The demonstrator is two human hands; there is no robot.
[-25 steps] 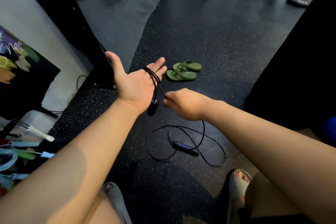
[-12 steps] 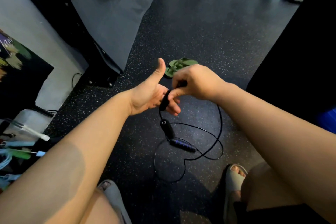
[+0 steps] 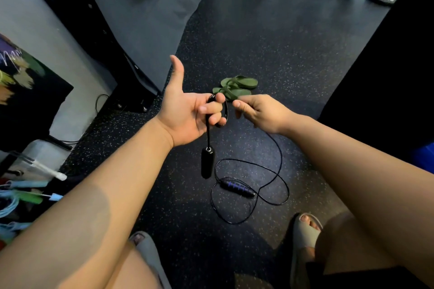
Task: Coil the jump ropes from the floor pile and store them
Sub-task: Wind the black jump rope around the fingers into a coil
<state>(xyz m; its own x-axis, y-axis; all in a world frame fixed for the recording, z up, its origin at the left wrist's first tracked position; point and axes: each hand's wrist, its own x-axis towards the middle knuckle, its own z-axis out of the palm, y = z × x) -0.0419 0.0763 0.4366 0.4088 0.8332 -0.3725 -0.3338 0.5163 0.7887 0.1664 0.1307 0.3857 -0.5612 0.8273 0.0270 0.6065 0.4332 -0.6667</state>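
Black jump rope (image 3: 281, 159): part of it is looped round the fingers of the L hand (image 3: 187, 115), the rest trails to the floor (image 3: 270, 42). L hand is palm-up at mid-frame, thumb straight up, fingers curled over the loops and gripping them. 1 black handle (image 3: 207, 163) hangs on a short bit of cord under that hand, off the floor. R hand (image 3: 260, 112) is just beside the L fingertips, thumb & forefinger pinched together, other fingers curled in; the cord comes out under the hand and drops to the floor. There it lies in approx 2 loose loops w/ the 2nd handle (image 3: 236, 187), banded in purple-blue, lying flat among them. Beyond the hands, 1 pair of green flip-flops (image 3: 234, 88). Below, 2 feet in grey slides (image 3: 303, 237). Far L edge: tangle of light-blue ropes (image 3: 11, 204).
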